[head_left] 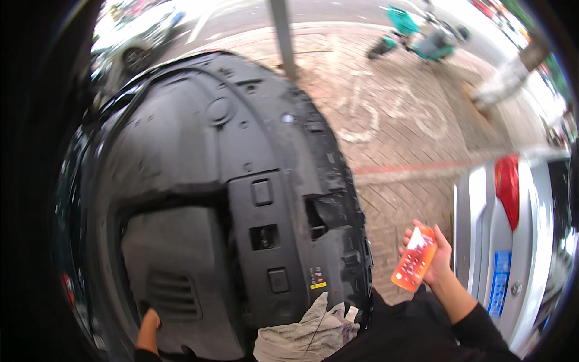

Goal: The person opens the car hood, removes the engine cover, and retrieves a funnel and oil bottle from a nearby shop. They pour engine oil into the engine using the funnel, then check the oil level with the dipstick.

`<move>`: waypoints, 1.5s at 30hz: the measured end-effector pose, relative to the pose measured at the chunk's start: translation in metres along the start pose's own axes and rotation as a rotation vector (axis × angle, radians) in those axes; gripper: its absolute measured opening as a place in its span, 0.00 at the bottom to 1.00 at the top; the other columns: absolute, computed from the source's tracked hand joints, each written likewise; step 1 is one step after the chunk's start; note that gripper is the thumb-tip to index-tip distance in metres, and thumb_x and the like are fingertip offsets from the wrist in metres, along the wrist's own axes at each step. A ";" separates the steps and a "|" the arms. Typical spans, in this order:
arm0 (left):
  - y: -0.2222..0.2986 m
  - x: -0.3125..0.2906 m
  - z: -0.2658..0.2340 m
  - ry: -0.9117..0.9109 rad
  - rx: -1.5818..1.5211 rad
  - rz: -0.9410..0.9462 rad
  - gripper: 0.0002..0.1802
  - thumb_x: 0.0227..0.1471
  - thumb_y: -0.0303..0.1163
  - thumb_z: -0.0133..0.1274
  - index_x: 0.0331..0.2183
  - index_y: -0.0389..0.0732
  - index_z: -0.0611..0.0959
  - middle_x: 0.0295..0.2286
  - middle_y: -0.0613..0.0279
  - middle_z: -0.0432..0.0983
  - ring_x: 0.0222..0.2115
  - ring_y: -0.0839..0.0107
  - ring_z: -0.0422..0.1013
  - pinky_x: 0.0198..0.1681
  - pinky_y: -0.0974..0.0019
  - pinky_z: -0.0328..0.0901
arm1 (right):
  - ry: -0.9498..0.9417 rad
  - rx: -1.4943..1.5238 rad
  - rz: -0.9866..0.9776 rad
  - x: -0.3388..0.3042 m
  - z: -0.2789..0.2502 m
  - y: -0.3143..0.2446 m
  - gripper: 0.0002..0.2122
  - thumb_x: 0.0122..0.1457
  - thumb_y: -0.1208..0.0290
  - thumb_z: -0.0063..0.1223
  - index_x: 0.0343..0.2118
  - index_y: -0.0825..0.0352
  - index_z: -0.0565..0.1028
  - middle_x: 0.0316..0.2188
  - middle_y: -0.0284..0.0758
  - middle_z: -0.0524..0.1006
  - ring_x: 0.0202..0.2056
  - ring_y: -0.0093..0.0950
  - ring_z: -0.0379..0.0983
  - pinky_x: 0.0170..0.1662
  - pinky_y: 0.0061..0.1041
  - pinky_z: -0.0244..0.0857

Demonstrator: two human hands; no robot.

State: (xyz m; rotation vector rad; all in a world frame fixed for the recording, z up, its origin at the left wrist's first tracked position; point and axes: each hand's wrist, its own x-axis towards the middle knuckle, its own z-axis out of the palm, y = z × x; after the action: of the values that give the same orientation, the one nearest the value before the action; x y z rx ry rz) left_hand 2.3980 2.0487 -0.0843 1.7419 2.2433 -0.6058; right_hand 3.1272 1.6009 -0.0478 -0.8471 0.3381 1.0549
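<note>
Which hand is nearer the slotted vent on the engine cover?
Left. The left hand is close by the slotted vent, at its lower left; the right hand is far off to its right, holding an orange object.

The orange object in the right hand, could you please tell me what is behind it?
Behind the orange object, fingertips of the right hand show past its upper left edge, with paving beyond. Anything directly behind it is covered.

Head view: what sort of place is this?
Likely an outdoor roadside parking strip: a silver car with a red tail light, a teal two-wheeler near the grey road, and white bicycle-shaped paint on reddish-brown brick paving.
</note>
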 end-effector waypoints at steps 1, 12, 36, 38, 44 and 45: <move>-0.007 -0.005 0.000 -0.015 0.008 -0.009 0.15 0.58 0.33 0.50 0.43 0.34 0.83 0.38 0.47 0.77 0.40 0.50 0.73 0.43 0.53 0.66 | 0.033 -0.049 -0.008 -0.001 0.002 0.000 0.25 0.68 0.49 0.42 0.59 0.63 0.67 0.46 0.42 0.77 0.44 0.36 0.76 0.50 0.45 0.72; -0.027 -0.041 -0.004 -0.118 0.040 -0.069 0.16 0.59 0.35 0.50 0.42 0.34 0.83 0.36 0.48 0.77 0.38 0.51 0.73 0.41 0.53 0.66 | 0.049 -0.137 -0.065 -0.003 0.011 0.004 0.22 0.69 0.50 0.42 0.55 0.63 0.70 0.40 0.37 0.81 0.36 0.31 0.81 0.41 0.39 0.77; -0.023 -0.036 0.008 -0.248 0.144 -0.157 0.17 0.61 0.38 0.49 0.40 0.34 0.83 0.32 0.49 0.77 0.33 0.53 0.73 0.37 0.53 0.65 | 0.011 -0.295 -0.069 -0.008 -0.002 -0.007 0.25 0.70 0.49 0.39 0.59 0.63 0.69 0.43 0.35 0.80 0.39 0.29 0.79 0.43 0.37 0.75; -0.023 -0.032 0.009 -0.251 0.153 -0.161 0.17 0.61 0.38 0.49 0.40 0.35 0.83 0.32 0.49 0.77 0.33 0.53 0.73 0.36 0.53 0.65 | -0.034 -0.302 -0.031 -0.006 -0.003 0.000 0.25 0.70 0.48 0.39 0.59 0.63 0.69 0.43 0.36 0.80 0.40 0.30 0.79 0.44 0.37 0.75; -0.024 -0.029 0.012 -0.279 0.180 -0.186 0.17 0.62 0.39 0.48 0.40 0.35 0.83 0.31 0.50 0.77 0.32 0.54 0.73 0.35 0.53 0.65 | -0.076 -0.278 0.055 -0.007 0.005 0.024 0.25 0.70 0.49 0.38 0.60 0.63 0.69 0.42 0.38 0.81 0.41 0.34 0.79 0.46 0.41 0.75; -0.024 -0.029 0.013 -0.282 0.183 -0.190 0.18 0.62 0.39 0.48 0.40 0.35 0.83 0.30 0.50 0.77 0.31 0.54 0.73 0.35 0.53 0.65 | -0.077 -0.274 0.050 -0.007 0.006 0.026 0.25 0.70 0.49 0.38 0.60 0.63 0.68 0.42 0.38 0.81 0.41 0.34 0.79 0.46 0.41 0.75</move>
State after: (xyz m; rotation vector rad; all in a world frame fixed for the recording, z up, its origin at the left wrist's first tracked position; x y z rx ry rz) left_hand 2.3815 2.0131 -0.0791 1.4193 2.2222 -1.0555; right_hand 3.1003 1.6068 -0.0508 -1.0435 0.1512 1.1941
